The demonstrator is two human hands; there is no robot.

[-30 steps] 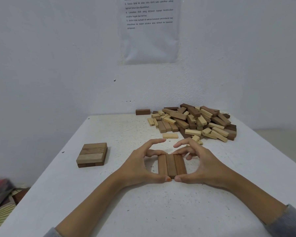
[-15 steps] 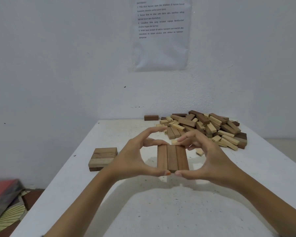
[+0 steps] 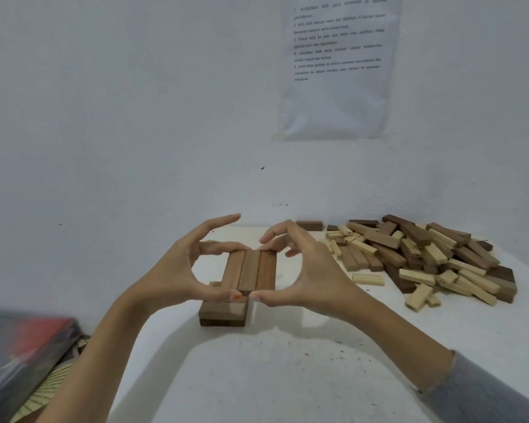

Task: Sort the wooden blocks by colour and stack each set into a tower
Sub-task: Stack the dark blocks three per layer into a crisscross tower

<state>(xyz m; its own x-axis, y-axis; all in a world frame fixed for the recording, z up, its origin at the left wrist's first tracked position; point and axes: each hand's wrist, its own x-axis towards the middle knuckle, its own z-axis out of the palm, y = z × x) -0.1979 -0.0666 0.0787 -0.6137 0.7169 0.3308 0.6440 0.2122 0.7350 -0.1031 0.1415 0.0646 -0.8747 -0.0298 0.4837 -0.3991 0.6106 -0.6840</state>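
Through the head camera, my left hand (image 3: 177, 270) and right hand (image 3: 312, 276) pinch the row of three dark brown blocks (image 3: 249, 270) between them. My thumbs are at its near ends and my fingers curl round the far ends. At 7 o'clock, partly under it, the low brown stack (image 3: 222, 315) sits on the white table (image 3: 287, 377). The mixed block pile (image 3: 425, 257) lies at 2 o'clock.

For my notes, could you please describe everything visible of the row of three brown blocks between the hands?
The row of three brown blocks is reddish-brown wood: three long bars lying flat, side by side, pointing away from the person. The left hand and right hand pinch its near and far ends. It appears raised over the low stack.
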